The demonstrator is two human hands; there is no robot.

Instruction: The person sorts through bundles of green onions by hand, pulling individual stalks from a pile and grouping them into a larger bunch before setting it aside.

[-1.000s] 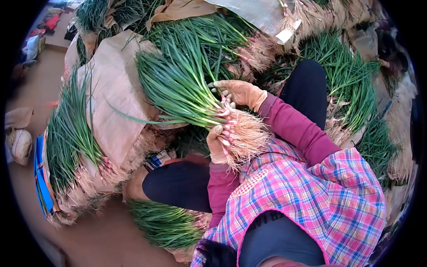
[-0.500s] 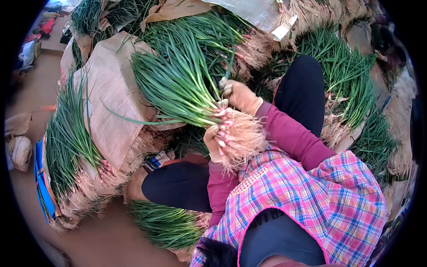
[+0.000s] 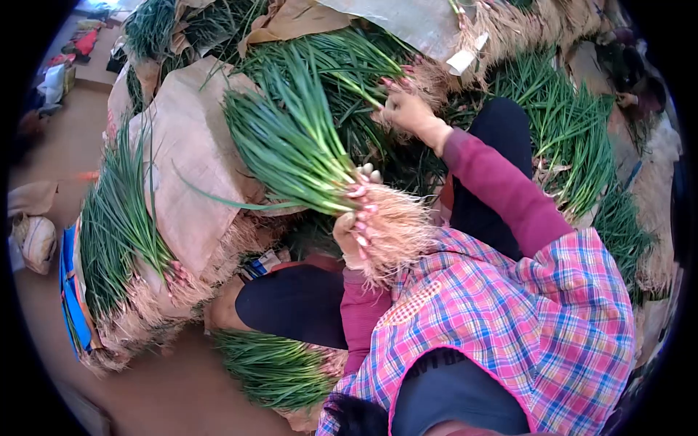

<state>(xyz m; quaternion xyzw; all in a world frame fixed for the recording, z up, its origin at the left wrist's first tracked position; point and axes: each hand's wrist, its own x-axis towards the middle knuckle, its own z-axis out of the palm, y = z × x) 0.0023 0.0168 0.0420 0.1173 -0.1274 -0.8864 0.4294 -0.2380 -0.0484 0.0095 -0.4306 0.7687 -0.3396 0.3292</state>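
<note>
A thick bunch of spring onions [image 3: 298, 156], with green leaves, pinkish bulbs and pale stringy roots, is in my left hand [image 3: 347, 238]. The hand wraps round the bulb end, its fingertips showing on the far side. Farther up, my right hand [image 3: 411, 115] is at the bulb end of a pile of spring onions [image 3: 349, 62], its fingers closed on a spring onion there. Roots in the pile partly surround those fingers. Both hands look gloved in a light tan material.
Left of me, more spring onions [image 3: 120, 225] lie against a beige sheet [image 3: 193, 138]. Another heap [image 3: 560, 131] is on the right, and a bundle [image 3: 280, 367] lies beside my bent leg [image 3: 291, 301]. A pale sheet [image 3: 407, 25] covers part of the far pile.
My right hand has left the held bunch and moved up to the pile's bulbs. The left hand keeps the bunch in nearly the same place.
</note>
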